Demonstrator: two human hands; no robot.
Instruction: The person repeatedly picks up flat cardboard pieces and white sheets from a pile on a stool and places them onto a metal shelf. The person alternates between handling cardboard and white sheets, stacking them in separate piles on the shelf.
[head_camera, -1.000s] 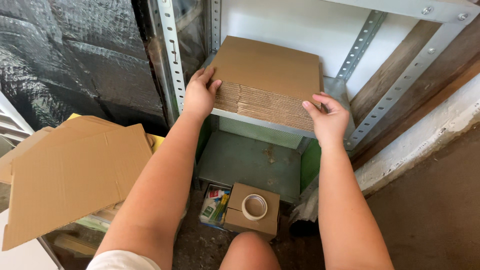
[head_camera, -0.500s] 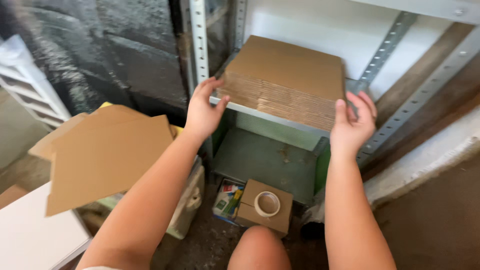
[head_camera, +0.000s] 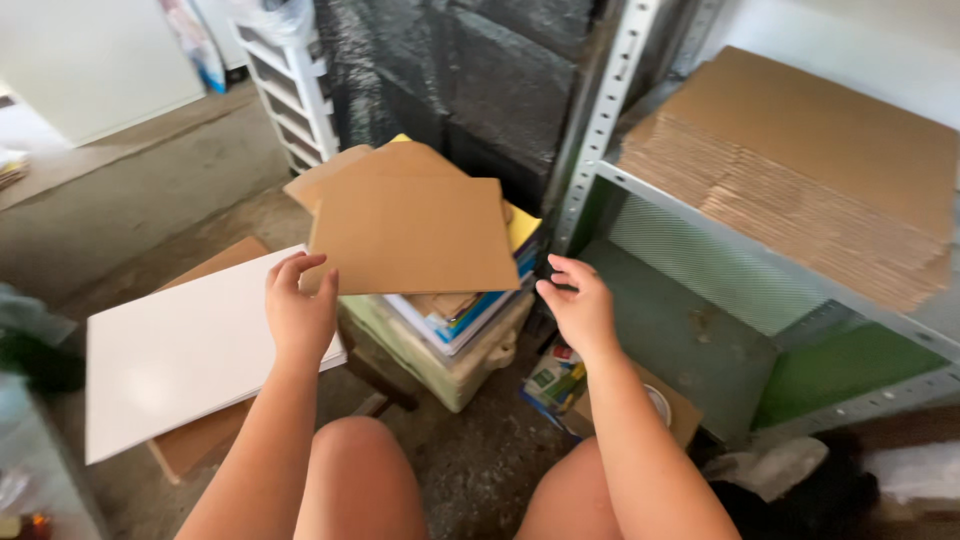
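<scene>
Two empty hands, left hand and right hand, fingers spread, near one cardboard sheet.

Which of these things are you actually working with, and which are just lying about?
In use: left hand at the loose cardboard sheet; right hand open beside it; cardboard stack on the shelf.

Lying about: white board, tape roll, books, white rack.

Both forearms are showing bare, no sleeves reaching into view. Left hand and right hand are wearing no gloves, rings or watch. Knees are showing uncovered.
</scene>
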